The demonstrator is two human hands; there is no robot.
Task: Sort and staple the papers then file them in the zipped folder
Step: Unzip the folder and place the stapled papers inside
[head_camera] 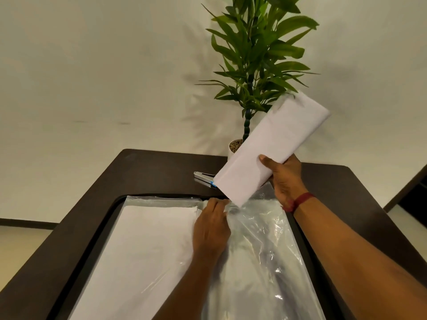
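Paper stack (272,146): white, tilted, its lower corner at the far opening of the clear folder (265,239).
Right hand (285,176): grips the stack's edge, above the folder's far right.
Left hand (211,225): fingers pinch the plastic at the folder's far edge.
Folder: flat on a dark table (143,167), with white sheets (147,239) inside its left half.
Stapler (203,176): just beyond the folder.
Plant (256,56): farther beyond.

Two bare arms, one red wristband

The left forearm (184,285) and right forearm (358,262) come in from the bottom edge, uncovered down to the fingertips. The left hand (211,225) is near the centre and the right hand (286,179) is right of centre. A narrow red band (300,201), cord-like with a bunched end at its lower left, circles the right wrist. The right thumbnail is cut short.
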